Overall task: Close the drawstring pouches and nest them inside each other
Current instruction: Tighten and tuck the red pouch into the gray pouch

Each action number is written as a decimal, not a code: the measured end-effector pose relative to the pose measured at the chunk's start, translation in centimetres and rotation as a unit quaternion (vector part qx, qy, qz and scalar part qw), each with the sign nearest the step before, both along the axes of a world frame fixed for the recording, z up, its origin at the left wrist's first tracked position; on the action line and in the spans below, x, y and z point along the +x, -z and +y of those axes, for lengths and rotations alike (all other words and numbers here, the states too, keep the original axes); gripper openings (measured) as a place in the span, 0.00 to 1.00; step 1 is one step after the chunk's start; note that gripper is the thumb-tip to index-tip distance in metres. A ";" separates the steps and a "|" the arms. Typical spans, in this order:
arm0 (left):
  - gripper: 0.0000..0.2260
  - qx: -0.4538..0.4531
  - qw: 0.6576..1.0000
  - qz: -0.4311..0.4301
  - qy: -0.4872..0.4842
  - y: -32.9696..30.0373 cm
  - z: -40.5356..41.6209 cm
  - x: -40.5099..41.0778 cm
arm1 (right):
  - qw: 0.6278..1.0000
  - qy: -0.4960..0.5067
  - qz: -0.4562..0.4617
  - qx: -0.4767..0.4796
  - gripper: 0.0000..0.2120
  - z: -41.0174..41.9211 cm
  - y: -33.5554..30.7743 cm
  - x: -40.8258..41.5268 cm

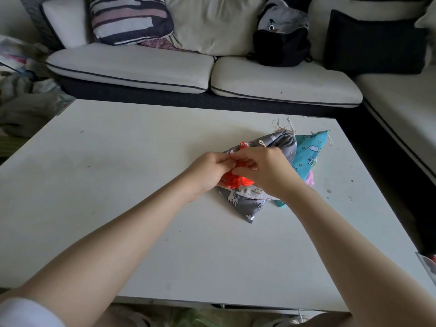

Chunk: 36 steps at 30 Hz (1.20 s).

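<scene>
Red pouch [237, 181] gripped by both hands above the pile.
It is pinched between the left hand [207, 172] and right hand [264, 172], fingers curled tight, over the grey pouch [247, 204] and blue pouch [309, 152] laid on the white table [118, 185].

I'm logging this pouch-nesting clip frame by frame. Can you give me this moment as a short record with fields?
surface: white table
left hand: grips red pouch
right hand: pinches the red pouch's top
under the hands: grey animal-print pouch, its cord end cinched
beside it: blue cloud-print pouch, partly beneath the grey one
also visible: pink fabric at the blue pouch's edge
nesting: not visibly started
</scene>
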<state>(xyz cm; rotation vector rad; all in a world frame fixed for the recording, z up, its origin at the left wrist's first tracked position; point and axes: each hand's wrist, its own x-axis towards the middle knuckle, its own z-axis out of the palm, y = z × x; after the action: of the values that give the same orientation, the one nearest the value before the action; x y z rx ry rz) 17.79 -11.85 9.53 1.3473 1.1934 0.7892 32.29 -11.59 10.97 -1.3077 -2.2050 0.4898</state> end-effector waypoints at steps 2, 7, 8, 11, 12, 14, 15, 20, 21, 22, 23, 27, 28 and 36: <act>0.10 0.008 1.000 0.019 -0.001 -0.1 0.1 -0.1 | 1.000 0.001 -0.024 0.002 0.14 0.2 0.0 -0.2; 0.06 0.090 0.982 0.164 0.013 -0.2 0.5 -0.3 | 0.998 0.040 -0.036 0.022 0.10 0.2 0.2 -0.4; 0.06 0.116 0.973 0.201 0.016 -0.3 0.4 -0.3 | 0.998 0.049 -0.032 0.027 0.10 0.1 0.3 -0.4; 0.08 0.174 0.954 0.245 -0.004 -0.2 0.5 -0.4 | 0.993 0.082 -0.080 0.041 0.10 -0.1 0.7 -0.7; 0.09 0.190 0.950 0.247 -0.013 -0.2 0.5 -0.4 | 0.987 0.094 -0.120 0.048 0.10 -0.2 0.8 -0.9; 0.11 0.228 0.939 0.256 -0.021 -0.2 0.4 -0.2 | 0.978 0.114 -0.166 0.058 0.10 -0.2 1.0 -1.2; 0.12 0.253 0.931 0.261 -0.024 -0.2 0.4 -0.1 | 0.980 0.119 -0.153 0.046 0.10 -0.2 0.9 -1.2; 0.04 0.286 0.925 0.245 -0.052 0.2 0.5 -0.5 | 0.926 0.101 0.223 -0.288 0.10 -0.2 -0.9 -0.8; 0.04 0.270 0.936 0.219 -0.063 0.2 0.5 -0.5 | 0.905 0.094 0.262 -0.321 0.09 -0.2 -1.2 -0.5; 0.06 0.255 0.944 0.195 -0.077 0.3 0.5 -0.6 | 0.887 0.091 0.294 -0.345 0.08 -0.1 -1.4 -0.4; 0.07 0.249 0.949 0.171 -0.091 0.3 0.5 -0.5 | 0.869 0.093 0.324 -0.364 0.08 0.1 -1.4 -0.3; 0.10 0.230 0.957 0.142 -0.108 0.5 0.1 -0.1 | 0.790 0.115 0.422 -0.430 0.10 0.5 -0.9 -0.3; 0.07 0.218 0.961 0.132 -0.107 0.7 0.0 0.0 | 0.783 0.120 0.430 -0.433 0.10 0.4 -0.8 -0.3; 0.16 0.171 0.974 0.097 -0.117 1.0 0.7 0.3 | 0.796 0.134 0.424 -0.411 0.09 0.8 -0.8 -0.2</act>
<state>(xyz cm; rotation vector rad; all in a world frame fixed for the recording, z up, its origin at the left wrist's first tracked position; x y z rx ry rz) 18.13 -11.15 8.50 1.6102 1.4346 1.0883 32.05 -10.82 11.81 -1.3411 -1.0177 1.6559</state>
